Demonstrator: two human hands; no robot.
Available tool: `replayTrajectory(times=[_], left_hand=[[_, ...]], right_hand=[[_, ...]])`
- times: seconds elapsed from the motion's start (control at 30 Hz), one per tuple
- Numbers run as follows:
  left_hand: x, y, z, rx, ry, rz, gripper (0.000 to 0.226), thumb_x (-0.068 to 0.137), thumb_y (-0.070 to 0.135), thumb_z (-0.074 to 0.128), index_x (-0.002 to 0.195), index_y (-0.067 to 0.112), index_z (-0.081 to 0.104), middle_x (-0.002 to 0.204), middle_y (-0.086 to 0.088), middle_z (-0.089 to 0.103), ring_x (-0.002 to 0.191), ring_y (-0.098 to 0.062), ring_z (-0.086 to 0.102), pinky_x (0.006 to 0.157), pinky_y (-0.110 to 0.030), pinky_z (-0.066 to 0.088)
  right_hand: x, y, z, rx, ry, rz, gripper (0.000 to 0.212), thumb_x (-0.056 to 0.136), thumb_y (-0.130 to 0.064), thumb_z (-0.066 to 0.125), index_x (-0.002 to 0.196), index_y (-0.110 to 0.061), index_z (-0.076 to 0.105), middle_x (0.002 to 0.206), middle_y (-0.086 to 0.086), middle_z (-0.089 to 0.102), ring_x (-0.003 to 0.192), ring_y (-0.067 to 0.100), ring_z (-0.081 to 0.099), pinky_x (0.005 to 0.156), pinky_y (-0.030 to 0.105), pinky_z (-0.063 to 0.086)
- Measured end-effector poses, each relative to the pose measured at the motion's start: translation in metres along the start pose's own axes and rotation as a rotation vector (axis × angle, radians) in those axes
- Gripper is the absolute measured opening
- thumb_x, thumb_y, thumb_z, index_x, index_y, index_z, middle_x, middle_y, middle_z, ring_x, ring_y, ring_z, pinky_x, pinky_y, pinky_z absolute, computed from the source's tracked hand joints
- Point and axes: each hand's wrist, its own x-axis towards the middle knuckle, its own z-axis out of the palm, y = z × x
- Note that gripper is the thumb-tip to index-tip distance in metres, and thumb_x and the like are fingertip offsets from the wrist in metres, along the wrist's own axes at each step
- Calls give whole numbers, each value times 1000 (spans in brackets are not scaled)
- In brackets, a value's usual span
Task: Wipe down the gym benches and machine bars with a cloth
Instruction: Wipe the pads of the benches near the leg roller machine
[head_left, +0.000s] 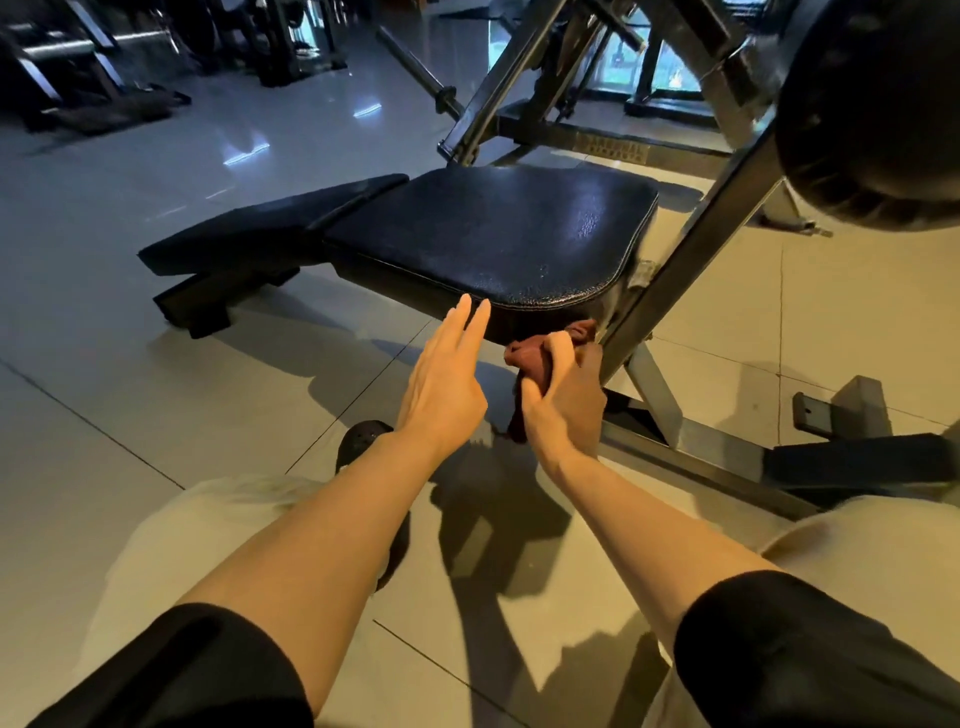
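Your right hand (563, 400) grips the red cloth (535, 358), fingers curled round it, just below the bench pad (493, 228) beside the bar (691, 234). Your left hand (441, 384) hovers, fingers straight.

Black bench (493, 234), seemingly maroon cloth (530, 358).

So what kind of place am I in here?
Most likely a gym: a black padded bench on a steel machine frame, a barbell lying on the tiled floor, and more exercise machines behind.
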Motion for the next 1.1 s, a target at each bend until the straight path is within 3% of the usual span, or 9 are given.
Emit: replayTrajectory(times=[0.1, 0.2, 0.37, 0.57, 0.67, 0.73, 0.87, 1.03, 1.1], left_hand=[[1, 0, 3, -10, -7, 13, 83, 89, -12, 44, 154, 26, 9, 162, 4, 1, 148, -16, 7, 112, -41, 34], [0, -2, 3, -23, -32, 44, 81, 90, -11, 44, 154, 26, 9, 162, 3, 0, 148, -16, 5, 114, -41, 32], [1, -6, -1, -46, -58, 62, 81, 90, -12, 44, 153, 28, 12, 162, 5, 2, 149, -15, 3, 116, -41, 28], [5, -14, -4, -29, -64, 104, 78, 92, -7, 46, 153, 28, 13, 162, 4, 4, 148, -14, 3, 118, -41, 24], [5, -16, -6, -26, -71, 124, 80, 90, -9, 48, 153, 27, 15, 162, 3, 5, 148, -16, 6, 116, -42, 29], [6, -17, -7, -44, -60, 141, 79, 89, -10, 48, 153, 25, 18, 162, 1, 7, 148, -18, 12, 114, -42, 32], [9, -18, -10, -53, -33, 155, 75, 91, -7, 49, 153, 24, 20, 162, 0, 6, 145, -21, 21, 108, -38, 39], [12, -18, -9, -37, -26, 183, 76, 91, -7, 49, 153, 24, 17, 162, 1, 5, 147, -18, 11, 115, -34, 29], [13, -15, -9, -34, -33, 188, 77, 91, -7, 49, 153, 24, 16, 162, 1, 5, 147, -18, 10, 115, -35, 29]], right_hand=[[0, -10, -5, 25, 129, -147, 38, 92, -20, 62, 128, -15, 49, 128, 8, 45, 102, 14, 50, 84, 23, 44], [6, -10, -3, -102, 69, -344, 33, 91, -15, 62, 123, -16, 54, 127, 12, 45, 103, 22, 53, 84, 26, 44], [-11, 15, 7, -171, 60, 5, 30, 92, -23, 62, 120, -18, 53, 135, 7, 45, 111, 34, 57, 90, 35, 47], [4, -11, 7, -75, 167, -144, 25, 96, -34, 55, 118, -24, 54, 129, 7, 49, 107, 25, 58, 87, 37, 54], [-2, 7, 7, -215, 158, 29, 25, 94, -27, 58, 116, -16, 58, 128, 9, 51, 109, 30, 58, 88, 35, 48], [-8, 9, 4, -140, 238, 81, 27, 92, -24, 61, 116, -13, 56, 129, 12, 50, 109, 34, 57, 90, 37, 47], [10, -14, 1, 65, 389, -60, 26, 94, -27, 59, 117, -18, 51, 127, 11, 44, 103, 25, 58, 85, 31, 52], [-6, -8, 17, 17, 172, -151, 24, 90, -18, 62, 114, -22, 57, 126, 6, 45, 109, 20, 53, 83, 24, 44], [-4, -9, 15, 63, 210, -108, 25, 90, -21, 62, 114, -22, 56, 126, 5, 45, 108, 19, 54, 83, 27, 49]])
